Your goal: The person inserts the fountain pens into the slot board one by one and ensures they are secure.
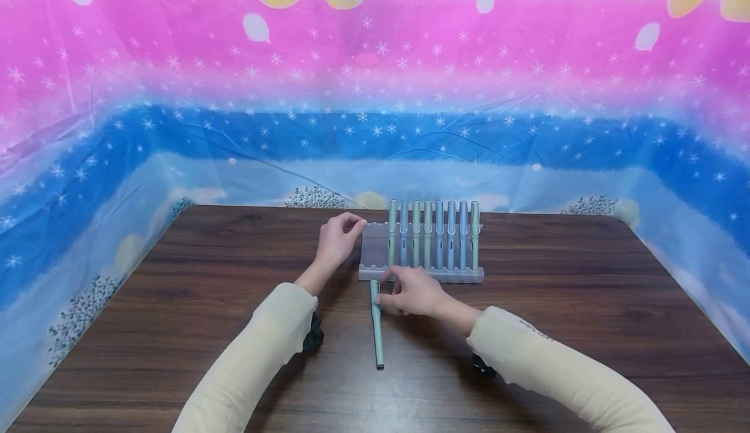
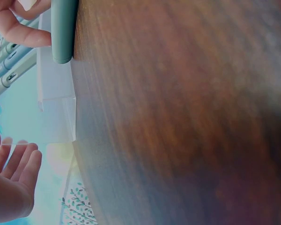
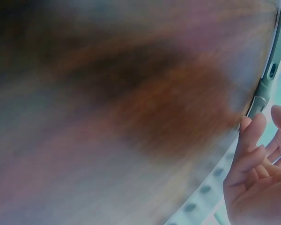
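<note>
A pale green capped pen [image 1: 377, 329] lies on the table in front of a clear pen stand [image 1: 374, 244], its clip end toward the stand. My right hand [image 1: 415, 291] is beside the pen's cap, thumb and fingers apart and fingertips right at the clip. In the right wrist view, those fingertips reach the cap of the green pen [image 3: 270, 77]. My left hand [image 1: 340, 241] pinches the stand's upper left corner between thumb and fingers. The left wrist view has the left hand [image 2: 16, 183] at the clear panel's edge, with the green pen [image 2: 63, 30] above.
Several green and blue pens [image 1: 439, 234] stand upright in a row across the middle and right of the stand; its left slots show no pens. Under everything is a dark wood-grain table [image 1: 556, 277], with a patterned pink and blue cloth [image 1: 363, 133] hanging around it.
</note>
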Action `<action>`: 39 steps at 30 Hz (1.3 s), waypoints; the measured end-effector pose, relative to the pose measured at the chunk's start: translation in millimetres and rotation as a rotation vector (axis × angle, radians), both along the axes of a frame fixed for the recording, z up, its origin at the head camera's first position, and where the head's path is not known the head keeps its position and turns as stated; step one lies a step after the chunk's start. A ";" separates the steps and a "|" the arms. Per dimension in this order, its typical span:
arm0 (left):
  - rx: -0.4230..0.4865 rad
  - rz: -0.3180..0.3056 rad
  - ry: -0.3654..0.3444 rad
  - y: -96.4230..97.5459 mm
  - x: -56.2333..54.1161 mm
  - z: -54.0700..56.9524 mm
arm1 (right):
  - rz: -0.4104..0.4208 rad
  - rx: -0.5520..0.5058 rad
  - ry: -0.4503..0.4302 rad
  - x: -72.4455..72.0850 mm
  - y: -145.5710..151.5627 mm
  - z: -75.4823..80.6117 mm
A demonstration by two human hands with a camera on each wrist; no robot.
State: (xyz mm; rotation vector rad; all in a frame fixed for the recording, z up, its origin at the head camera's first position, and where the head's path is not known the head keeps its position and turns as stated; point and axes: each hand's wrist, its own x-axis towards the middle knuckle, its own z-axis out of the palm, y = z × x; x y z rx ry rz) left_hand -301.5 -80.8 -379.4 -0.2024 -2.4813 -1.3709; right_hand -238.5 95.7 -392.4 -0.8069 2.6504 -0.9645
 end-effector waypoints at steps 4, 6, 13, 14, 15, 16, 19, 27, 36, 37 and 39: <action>-0.002 0.005 0.003 0.1 -0.2 -0.3 | -0.016 0.057 0.058 2.2 -4.6 1.8; -0.003 0.007 0.008 0.0 -0.4 -0.6 | -0.025 0.097 0.092 2.8 -6.8 2.7; 0.001 -0.003 0.007 -0.3 -0.2 -0.5 | -0.026 0.170 0.121 1.7 -9.0 4.8; 0.001 -0.004 0.007 -0.3 -0.2 -0.3 | -0.021 0.166 0.107 1.5 -8.1 5.3; 0.000 -0.004 0.005 -0.4 -0.4 -0.3 | -0.016 0.159 0.093 0.9 -7.2 5.6; -0.002 -0.003 0.003 -0.3 -0.4 -0.2 | -0.010 0.149 0.075 0.3 -6.0 5.6; -0.009 0.002 0.000 -0.2 -0.7 0.6 | 0.010 0.123 0.020 -1.0 -2.4 5.6; -0.009 0.004 -0.006 -0.1 -0.2 0.8 | 0.063 0.083 -0.069 -3.7 3.6 4.5; -0.010 0.008 0.002 0.3 0.3 0.2 | 0.100 0.131 -0.096 -3.1 4.0 5.2; -0.012 0.009 0.005 0.4 0.2 0.1 | 0.100 0.140 -0.094 -2.8 3.8 5.2; -0.014 0.008 0.011 0.4 0.0 0.0 | 0.105 0.165 -0.066 -2.3 3.4 5.0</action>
